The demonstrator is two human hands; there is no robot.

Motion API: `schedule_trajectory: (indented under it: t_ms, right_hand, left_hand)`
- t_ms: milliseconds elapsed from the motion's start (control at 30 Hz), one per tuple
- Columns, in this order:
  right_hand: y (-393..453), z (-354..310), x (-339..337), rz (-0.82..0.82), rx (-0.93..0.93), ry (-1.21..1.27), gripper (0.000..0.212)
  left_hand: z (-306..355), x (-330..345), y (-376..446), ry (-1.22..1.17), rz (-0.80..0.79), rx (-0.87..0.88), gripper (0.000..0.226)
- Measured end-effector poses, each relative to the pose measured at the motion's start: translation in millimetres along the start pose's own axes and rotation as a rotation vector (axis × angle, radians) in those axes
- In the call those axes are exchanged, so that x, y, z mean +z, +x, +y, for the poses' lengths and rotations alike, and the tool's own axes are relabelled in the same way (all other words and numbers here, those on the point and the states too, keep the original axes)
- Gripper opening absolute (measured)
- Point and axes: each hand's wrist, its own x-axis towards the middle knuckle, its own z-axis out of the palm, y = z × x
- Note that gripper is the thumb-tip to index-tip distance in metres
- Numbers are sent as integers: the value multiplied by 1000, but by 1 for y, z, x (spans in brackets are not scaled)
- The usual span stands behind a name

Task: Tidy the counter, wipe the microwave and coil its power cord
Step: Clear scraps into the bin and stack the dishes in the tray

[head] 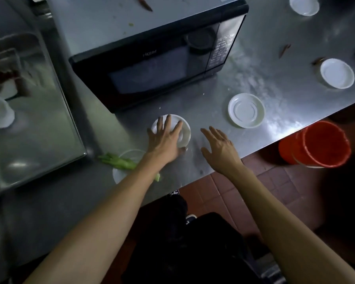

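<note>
Left hand (166, 138) lies flat, fingers spread, on white saucer (173, 130) at frame centre, below microwave (152, 58); right hand (218, 148) hovers open, empty. Risk: ungripped saucer skidding on steel counter (275, 89) toward the edge.

A brushed steel counter (275, 48) fills the upper view, streaked with pale glare, with a steel sink basin (29, 111) sunk at its left end. Below its edge lies a floor of reddish-brown tiles (223, 191), where an orange bucket (320, 144) stands; the light is dim
</note>
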Motion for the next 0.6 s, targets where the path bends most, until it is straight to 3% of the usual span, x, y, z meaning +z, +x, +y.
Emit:
schedule_trajectory:
  t_ms: [367,600]
  right_hand:
    - [44,10,0,-20,-35,47,62]
    - [59,40,-10,-54,-83,42,61]
  left_hand:
    - [-5,6,31,-14,-144,-50,118]
    - [8,5,41,-14,-144,-127,122]
